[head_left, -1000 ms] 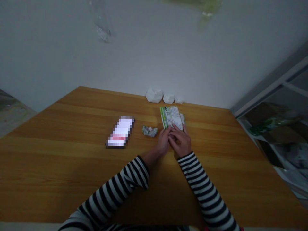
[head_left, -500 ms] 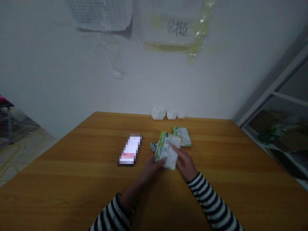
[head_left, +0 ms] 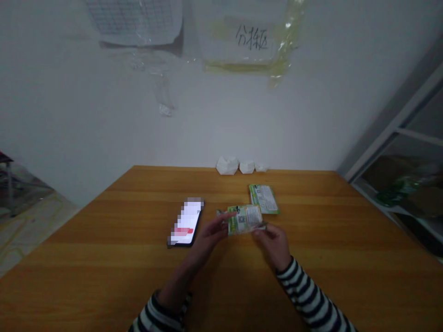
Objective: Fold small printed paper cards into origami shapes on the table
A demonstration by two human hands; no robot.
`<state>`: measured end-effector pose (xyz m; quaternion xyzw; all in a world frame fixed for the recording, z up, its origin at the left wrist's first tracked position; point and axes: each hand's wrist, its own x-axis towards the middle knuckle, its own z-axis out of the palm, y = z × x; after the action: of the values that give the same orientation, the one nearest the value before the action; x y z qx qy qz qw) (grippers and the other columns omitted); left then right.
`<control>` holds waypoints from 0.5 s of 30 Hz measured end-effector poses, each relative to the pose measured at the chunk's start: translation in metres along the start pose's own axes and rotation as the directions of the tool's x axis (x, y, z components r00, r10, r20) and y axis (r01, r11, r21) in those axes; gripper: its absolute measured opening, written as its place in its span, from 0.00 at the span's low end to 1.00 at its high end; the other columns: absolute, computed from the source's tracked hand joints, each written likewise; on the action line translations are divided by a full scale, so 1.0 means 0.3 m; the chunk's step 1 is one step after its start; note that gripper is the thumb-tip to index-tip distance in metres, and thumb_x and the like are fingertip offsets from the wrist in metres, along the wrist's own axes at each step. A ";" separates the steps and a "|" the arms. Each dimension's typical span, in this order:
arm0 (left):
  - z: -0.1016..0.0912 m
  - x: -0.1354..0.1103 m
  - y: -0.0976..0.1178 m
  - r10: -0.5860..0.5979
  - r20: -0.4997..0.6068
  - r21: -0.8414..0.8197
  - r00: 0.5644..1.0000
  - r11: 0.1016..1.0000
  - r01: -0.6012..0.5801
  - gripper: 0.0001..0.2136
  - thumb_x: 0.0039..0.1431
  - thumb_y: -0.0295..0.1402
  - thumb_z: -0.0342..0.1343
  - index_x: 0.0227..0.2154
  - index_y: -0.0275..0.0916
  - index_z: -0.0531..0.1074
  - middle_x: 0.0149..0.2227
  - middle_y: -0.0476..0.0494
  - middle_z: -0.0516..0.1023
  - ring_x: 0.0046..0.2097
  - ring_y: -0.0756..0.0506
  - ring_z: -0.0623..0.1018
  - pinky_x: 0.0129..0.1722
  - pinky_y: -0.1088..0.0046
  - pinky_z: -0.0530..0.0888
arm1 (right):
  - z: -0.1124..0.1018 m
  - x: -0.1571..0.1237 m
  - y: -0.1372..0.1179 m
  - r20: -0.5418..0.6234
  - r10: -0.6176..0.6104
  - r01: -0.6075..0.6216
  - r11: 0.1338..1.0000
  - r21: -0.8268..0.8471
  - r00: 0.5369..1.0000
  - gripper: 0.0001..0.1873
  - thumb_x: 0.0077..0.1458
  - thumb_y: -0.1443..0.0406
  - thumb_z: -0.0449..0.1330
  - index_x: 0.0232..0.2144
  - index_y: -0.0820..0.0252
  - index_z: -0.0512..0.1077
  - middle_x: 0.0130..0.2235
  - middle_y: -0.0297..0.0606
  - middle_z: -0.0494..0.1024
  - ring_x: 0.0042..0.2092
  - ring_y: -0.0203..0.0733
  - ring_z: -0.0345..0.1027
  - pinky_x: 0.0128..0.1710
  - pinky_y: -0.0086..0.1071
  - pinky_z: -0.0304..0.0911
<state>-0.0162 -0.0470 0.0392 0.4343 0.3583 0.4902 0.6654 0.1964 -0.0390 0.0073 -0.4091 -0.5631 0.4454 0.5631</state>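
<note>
A flat green-and-white printed packet [head_left: 249, 218] with a QR code on its face is held between my two hands above the table. My left hand [head_left: 212, 232] grips its left side, one finger lying over the upper left corner. At the lower right corner, my right hand [head_left: 274, 243] pinches the edge between thumb and fingers. A similar green-and-white packet [head_left: 265, 199] lies flat just behind it. To the left of my left hand rests a phone [head_left: 187, 221] with a lit, blurred-out screen. Part of a small crumpled item shows behind the held packet's left edge.
Three crumpled white tissues [head_left: 227, 165] sit along the back edge of the wooden table [head_left: 104, 249], against the wall. Taped sheets [head_left: 249, 39] hang on that wall. A framed shelf or cabinet [head_left: 398, 133] stands to the right.
The held packet has tilted flatter and turned. My right hand has gone from lying on its face to pinching its lower right corner. My left hand's grip has shifted to the upper left.
</note>
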 end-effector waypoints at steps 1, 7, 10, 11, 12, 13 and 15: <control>0.008 -0.004 -0.002 -0.006 0.008 0.023 1.000 1.000 0.006 0.22 0.50 0.32 0.69 0.50 0.42 0.78 0.52 0.40 0.80 0.54 0.37 0.78 0.59 0.59 0.69 | 0.010 -0.004 -0.001 -0.045 0.047 -0.045 0.998 0.042 0.998 0.13 0.52 0.54 0.68 0.32 0.58 0.83 0.34 0.40 0.85 0.37 0.48 0.79 0.42 0.41 0.74; 0.068 -0.015 -0.024 0.027 -0.078 0.104 0.997 0.994 -0.019 0.19 0.53 0.38 0.68 0.46 0.37 0.80 0.48 0.37 0.82 0.52 0.35 0.79 0.59 0.54 0.70 | 0.060 -0.021 -0.009 -0.089 0.140 -0.121 0.974 0.190 0.986 0.18 0.53 0.53 0.67 0.40 0.60 0.80 0.38 0.40 0.85 0.38 0.46 0.79 0.42 0.39 0.74; 0.073 -0.009 -0.052 0.044 -0.173 0.013 0.984 0.999 -0.043 0.23 0.54 0.42 0.67 0.51 0.37 0.76 0.50 0.35 0.81 0.53 0.34 0.79 0.56 0.55 0.73 | 0.069 -0.026 0.005 -0.033 0.155 -0.147 0.972 0.186 0.987 0.19 0.53 0.53 0.67 0.40 0.61 0.79 0.37 0.41 0.84 0.36 0.45 0.78 0.38 0.36 0.74; 0.073 -0.007 -0.061 0.046 -0.190 -0.021 0.981 0.998 -0.051 0.27 0.53 0.41 0.67 0.55 0.38 0.73 0.51 0.35 0.80 0.53 0.34 0.79 0.55 0.55 0.74 | 0.071 -0.026 0.010 -0.012 0.160 -0.156 0.971 0.182 0.987 0.19 0.53 0.53 0.67 0.39 0.62 0.79 0.37 0.41 0.84 0.36 0.45 0.78 0.38 0.36 0.74; 0.075 -0.007 -0.069 0.049 -0.206 -0.053 0.977 0.997 -0.061 0.31 0.53 0.41 0.68 0.60 0.41 0.68 0.52 0.35 0.80 0.53 0.34 0.79 0.55 0.56 0.74 | 0.074 -0.027 0.015 0.000 0.164 -0.161 0.971 0.178 0.987 0.19 0.53 0.52 0.67 0.39 0.62 0.78 0.36 0.41 0.84 0.36 0.45 0.78 0.38 0.36 0.74; 0.077 -0.007 -0.076 0.052 -0.224 -0.081 0.973 0.994 -0.071 0.36 0.53 0.40 0.68 0.64 0.43 0.62 0.53 0.36 0.79 0.54 0.35 0.79 0.55 0.56 0.74 | 0.078 -0.027 0.019 0.003 0.166 -0.164 0.971 0.175 0.986 0.19 0.54 0.52 0.67 0.38 0.62 0.78 0.36 0.41 0.83 0.36 0.45 0.78 0.37 0.36 0.73; 0.087 -0.011 -0.084 0.053 -0.267 -0.132 0.962 0.987 -0.091 0.43 0.54 0.38 0.68 0.68 0.46 0.52 0.56 0.36 0.77 0.56 0.36 0.77 0.57 0.57 0.72 | 0.086 -0.028 0.021 -0.007 0.166 -0.162 0.972 0.169 0.986 0.19 0.54 0.52 0.66 0.37 0.62 0.77 0.36 0.40 0.83 0.36 0.45 0.77 0.38 0.35 0.73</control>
<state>0.0150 -0.0597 0.0256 0.3295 0.3909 0.5919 0.6232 0.1708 -0.0464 -0.0003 -0.4098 -0.4819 0.5321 0.5627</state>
